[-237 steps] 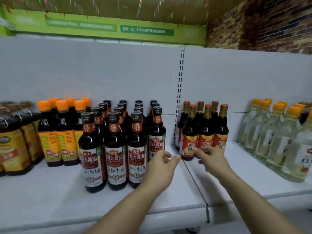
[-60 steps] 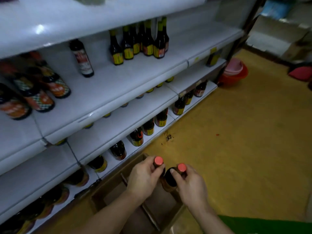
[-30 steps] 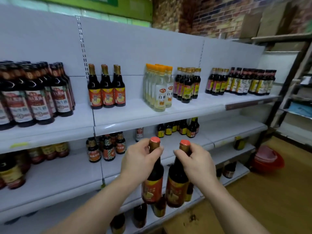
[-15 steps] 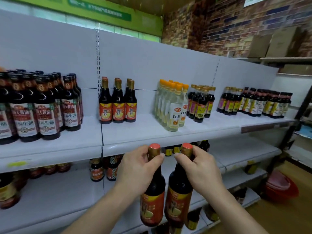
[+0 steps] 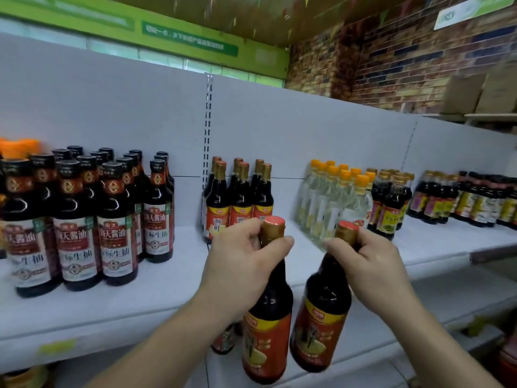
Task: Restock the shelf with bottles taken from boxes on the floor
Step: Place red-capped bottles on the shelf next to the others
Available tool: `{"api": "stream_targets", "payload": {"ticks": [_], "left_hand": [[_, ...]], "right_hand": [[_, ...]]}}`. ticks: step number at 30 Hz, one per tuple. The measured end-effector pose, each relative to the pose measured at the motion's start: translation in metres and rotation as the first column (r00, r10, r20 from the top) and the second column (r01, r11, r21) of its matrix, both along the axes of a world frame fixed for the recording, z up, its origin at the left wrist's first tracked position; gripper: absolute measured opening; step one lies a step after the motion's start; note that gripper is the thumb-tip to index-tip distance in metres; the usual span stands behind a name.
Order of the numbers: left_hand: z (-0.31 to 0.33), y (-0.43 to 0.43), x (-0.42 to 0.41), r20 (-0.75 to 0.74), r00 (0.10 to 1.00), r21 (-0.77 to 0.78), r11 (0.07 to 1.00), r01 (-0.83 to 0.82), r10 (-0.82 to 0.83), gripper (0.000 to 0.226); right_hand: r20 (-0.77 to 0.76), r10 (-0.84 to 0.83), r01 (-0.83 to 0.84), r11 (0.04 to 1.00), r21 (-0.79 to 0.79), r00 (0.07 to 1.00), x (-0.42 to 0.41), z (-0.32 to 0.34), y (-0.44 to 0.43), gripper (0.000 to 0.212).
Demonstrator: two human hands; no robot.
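Observation:
My left hand grips the neck of a dark bottle with a red-orange label and a red cap. My right hand grips the neck of a second, matching bottle. Both bottles hang in the air in front of the white top shelf, the right one tilted. Straight behind them on the shelf stands a small group of the same red-labelled bottles.
Dark soy-sauce bottles with white labels fill the shelf's left side. Clear bottles with orange caps and more dark bottles stand to the right. A lower shelf shows under my hands. A brick wall rises at the right.
I have lifted both bottles from the box on the floor up to the top shelf's height. My view has risen and come closer to the red-labelled group. The two bottles have drawn apart a little.

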State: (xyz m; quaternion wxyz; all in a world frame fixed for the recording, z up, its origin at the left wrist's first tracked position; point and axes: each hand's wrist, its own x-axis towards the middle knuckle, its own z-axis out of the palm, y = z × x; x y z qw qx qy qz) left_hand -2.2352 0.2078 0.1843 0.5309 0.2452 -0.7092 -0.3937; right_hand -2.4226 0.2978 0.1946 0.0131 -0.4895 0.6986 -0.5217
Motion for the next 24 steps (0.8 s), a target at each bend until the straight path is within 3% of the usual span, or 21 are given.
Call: {"api": "stream_targets", "payload": {"ticks": [8, 13, 24], "left_hand": [[0.041, -0.066, 0.015, -0.031, 0.999, 0.009, 0.999, 0.032, -0.031, 0.033], [0.061, -0.097, 0.018, -0.029, 0.998, -0.027, 0.998, -0.054, 0.053, 0.021], [0.038, -0.155, 0.016, 0.026, 0.981, -0.022, 0.981, -0.190, 0.191, 0.031]], "right_hand": [[-0.053, 0.019, -0.020, 1.000, -0.020, 0.998, 0.010, 0.028, -0.064, 0.043], [-0.085, 0.009, -0.012, 0.999, -0.036, 0.996, 0.017, 0.045, -0.102, 0.040], [-0.139, 0.015, -0.017, 1.000, -0.010, 0.990, 0.026, 0.043, -0.175, 0.038]]}}
